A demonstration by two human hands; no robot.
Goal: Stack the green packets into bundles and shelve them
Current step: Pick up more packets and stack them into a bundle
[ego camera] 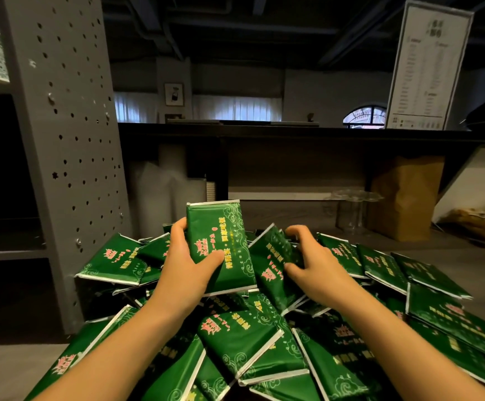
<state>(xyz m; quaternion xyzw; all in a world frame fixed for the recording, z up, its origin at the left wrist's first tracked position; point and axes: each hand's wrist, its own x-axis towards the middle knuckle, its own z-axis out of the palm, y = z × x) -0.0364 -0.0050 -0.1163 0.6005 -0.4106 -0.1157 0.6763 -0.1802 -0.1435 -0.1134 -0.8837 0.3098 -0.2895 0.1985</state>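
Observation:
A big heap of green packets (235, 337) with yellow and pink print fills the lower half of the view. My left hand (187, 263) grips a bundle of green packets (224, 235) held upright above the heap, thumb across its front. Just to the right, my right hand (310, 261) curls round another green packet (273, 256) that is tilted on its edge at the top of the heap. The two hands are a short gap apart.
A grey perforated shelf upright (67, 134) with dark shelves (6, 247) stands at the left. Behind the heap runs a dark counter (293, 131) with a brown paper bag (406, 195) and clear plastic cups (351, 209) beneath it. A white sign (429, 65) stands at the right.

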